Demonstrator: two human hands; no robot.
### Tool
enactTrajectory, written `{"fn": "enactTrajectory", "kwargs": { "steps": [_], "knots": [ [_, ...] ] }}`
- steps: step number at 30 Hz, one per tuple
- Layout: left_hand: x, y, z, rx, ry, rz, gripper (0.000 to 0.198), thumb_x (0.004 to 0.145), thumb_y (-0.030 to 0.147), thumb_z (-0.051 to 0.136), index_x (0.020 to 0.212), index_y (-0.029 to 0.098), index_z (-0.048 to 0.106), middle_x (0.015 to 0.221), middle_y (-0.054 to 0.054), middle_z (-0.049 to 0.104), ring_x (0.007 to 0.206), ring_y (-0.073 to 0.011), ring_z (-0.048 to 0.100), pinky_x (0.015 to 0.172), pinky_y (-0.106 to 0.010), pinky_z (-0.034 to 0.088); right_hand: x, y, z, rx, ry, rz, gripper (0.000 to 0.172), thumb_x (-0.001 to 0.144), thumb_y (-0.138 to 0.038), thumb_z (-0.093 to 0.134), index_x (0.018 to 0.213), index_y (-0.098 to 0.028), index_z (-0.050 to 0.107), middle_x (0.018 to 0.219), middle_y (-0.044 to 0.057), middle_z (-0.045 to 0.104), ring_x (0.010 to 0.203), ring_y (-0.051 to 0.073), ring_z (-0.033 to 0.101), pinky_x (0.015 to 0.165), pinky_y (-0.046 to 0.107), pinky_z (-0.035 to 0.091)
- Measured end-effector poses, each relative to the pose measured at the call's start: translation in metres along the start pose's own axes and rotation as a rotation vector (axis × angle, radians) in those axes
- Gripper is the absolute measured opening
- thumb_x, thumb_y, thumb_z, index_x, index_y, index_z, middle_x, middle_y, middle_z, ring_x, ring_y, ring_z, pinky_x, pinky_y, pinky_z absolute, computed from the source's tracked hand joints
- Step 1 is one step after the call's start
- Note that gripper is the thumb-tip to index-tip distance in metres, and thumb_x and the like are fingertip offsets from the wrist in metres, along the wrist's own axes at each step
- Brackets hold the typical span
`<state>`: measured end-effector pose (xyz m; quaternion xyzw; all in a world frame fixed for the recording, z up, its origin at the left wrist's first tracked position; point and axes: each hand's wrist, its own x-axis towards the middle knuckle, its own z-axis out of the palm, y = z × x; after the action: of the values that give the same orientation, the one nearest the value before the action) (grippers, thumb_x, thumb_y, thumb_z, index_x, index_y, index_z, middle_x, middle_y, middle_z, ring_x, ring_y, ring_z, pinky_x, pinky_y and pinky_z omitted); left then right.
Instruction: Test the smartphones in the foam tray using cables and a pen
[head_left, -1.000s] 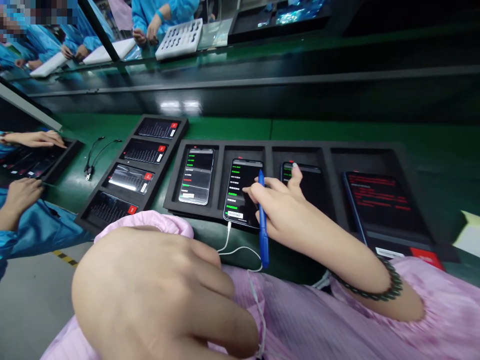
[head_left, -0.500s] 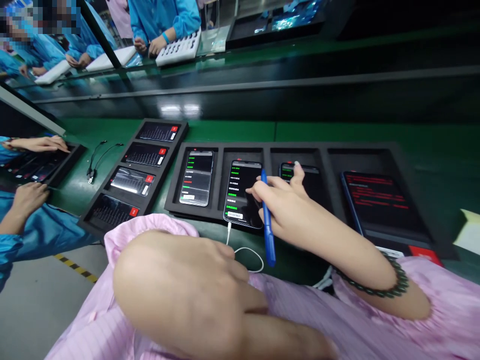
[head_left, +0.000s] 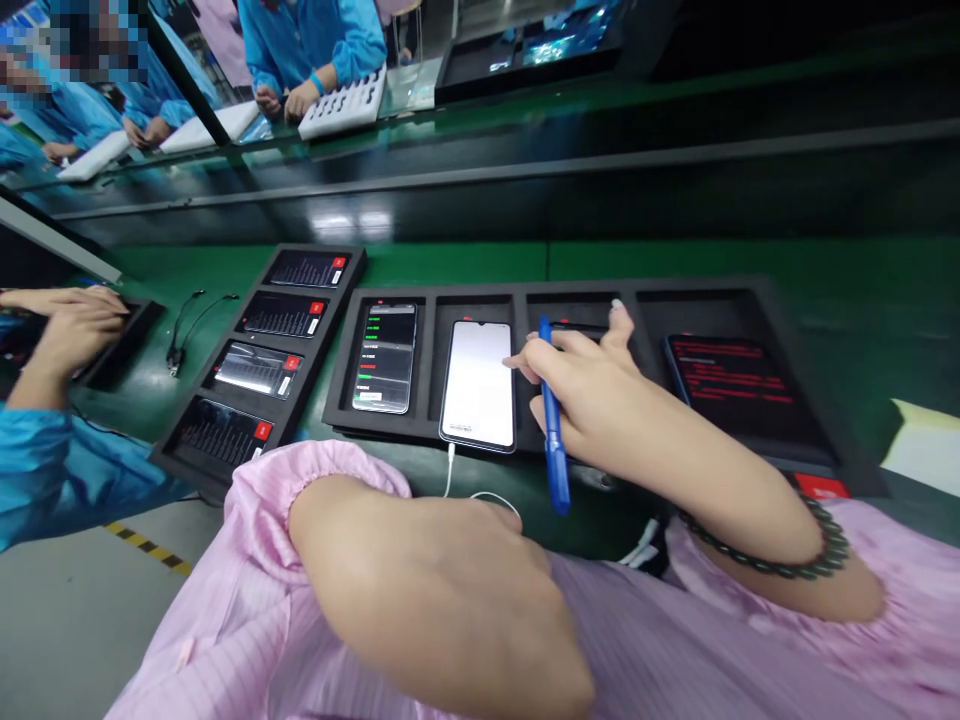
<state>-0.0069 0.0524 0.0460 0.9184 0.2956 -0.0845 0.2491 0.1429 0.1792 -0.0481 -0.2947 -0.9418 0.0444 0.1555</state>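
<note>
My right hand (head_left: 577,385) grips a blue pen (head_left: 553,430), while one fingertip reaches the right edge of a phone with a white screen (head_left: 478,385). That phone lies in a black foam tray (head_left: 431,350), a white cable (head_left: 450,470) plugged into its lower end. To its left rests a phone with green, white and red text lines (head_left: 385,360). Another phone is mostly hidden behind my right hand. On the right, a phone with red text (head_left: 724,375) tilts in its slot. My left hand (head_left: 457,590) hangs low before my body, back up, fingers out of sight.
A second tray (head_left: 352,268) with several dark phones stands on the left, beside black cables (head_left: 180,335). A co-worker's hands (head_left: 82,325) are at a further tray on the far left. Yellow-white paper (head_left: 926,450) lies at right. Other people sit across the bench.
The middle phone's screen has turned from a dark text list to plain white. My left hand has shifted right and down. My right hand keeps the pen and stays close to the phone.
</note>
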Motion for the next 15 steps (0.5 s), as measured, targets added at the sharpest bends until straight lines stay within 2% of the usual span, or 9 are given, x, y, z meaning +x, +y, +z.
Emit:
{"fn": "enactTrajectory", "kwargs": {
  "steps": [3, 6, 9, 11, 13, 15],
  "knots": [
    [-0.004, 0.000, 0.003, -0.005, 0.004, 0.150, 0.021, 0.088, 0.017, 0.064, 0.067, 0.022, 0.064, 0.071, 0.005, 0.073, 0.072, -0.0132, 0.069, 0.062, -0.029, 0.052, 0.002, 0.000, 0.002, 0.032, -0.043, -0.001, 0.019, 0.078, -0.008, 0.040, 0.087, -0.020, 0.052, 0.082, 0.006, 0.063, 0.090, 0.025, 0.058, 0.110, 0.074, 0.021],
    [-0.002, 0.001, -0.001, 0.029, 0.007, 0.126, 0.014, 0.092, 0.016, 0.057, 0.087, 0.021, 0.069, 0.077, 0.002, 0.074, 0.072, -0.0165, 0.069, 0.065, -0.033, 0.054, 0.002, -0.001, 0.001, 0.049, -0.073, -0.003, 0.023, 0.076, -0.006, 0.040, 0.089, -0.019, 0.054, 0.081, 0.006, 0.064, 0.092, 0.025, 0.058, 0.110, 0.076, 0.018],
    [0.003, 0.001, -0.008, 0.028, -0.006, 0.080, 0.022, 0.097, 0.019, 0.052, 0.111, 0.024, 0.068, 0.088, 0.002, 0.075, 0.074, -0.0167, 0.069, 0.069, -0.033, 0.054, 0.002, -0.001, 0.002, 0.057, -0.081, -0.004, 0.028, 0.074, -0.005, 0.040, 0.092, -0.019, 0.057, 0.082, 0.007, 0.065, 0.092, 0.026, 0.058, 0.109, 0.078, 0.017],
    [0.005, -0.001, -0.010, 0.000, -0.001, 0.108, 0.029, 0.099, 0.021, 0.051, 0.124, 0.030, 0.064, 0.097, 0.003, 0.075, 0.082, -0.0157, 0.070, 0.068, -0.031, 0.053, 0.002, -0.001, 0.003, 0.059, -0.088, -0.001, 0.032, 0.074, -0.004, 0.040, 0.095, -0.018, 0.059, 0.082, 0.007, 0.066, 0.091, 0.026, 0.058, 0.109, 0.079, 0.017],
    [0.007, -0.003, -0.011, -0.013, -0.015, 0.169, 0.027, 0.098, 0.022, 0.055, 0.121, 0.032, 0.066, 0.101, 0.004, 0.075, 0.088, -0.0145, 0.070, 0.068, -0.030, 0.053, 0.003, -0.002, 0.004, 0.051, -0.094, 0.001, 0.034, 0.074, -0.004, 0.039, 0.097, -0.017, 0.060, 0.082, 0.007, 0.065, 0.092, 0.026, 0.059, 0.108, 0.079, 0.017],
    [0.007, -0.004, -0.009, -0.011, -0.052, 0.215, 0.015, 0.094, 0.019, 0.062, 0.100, 0.028, 0.072, 0.094, 0.006, 0.076, 0.086, -0.0135, 0.070, 0.067, -0.029, 0.052, 0.003, -0.003, 0.005, 0.035, -0.096, -0.001, 0.033, 0.075, -0.004, 0.039, 0.097, -0.016, 0.060, 0.081, 0.008, 0.064, 0.093, 0.026, 0.059, 0.108, 0.079, 0.020]
  ]
}}
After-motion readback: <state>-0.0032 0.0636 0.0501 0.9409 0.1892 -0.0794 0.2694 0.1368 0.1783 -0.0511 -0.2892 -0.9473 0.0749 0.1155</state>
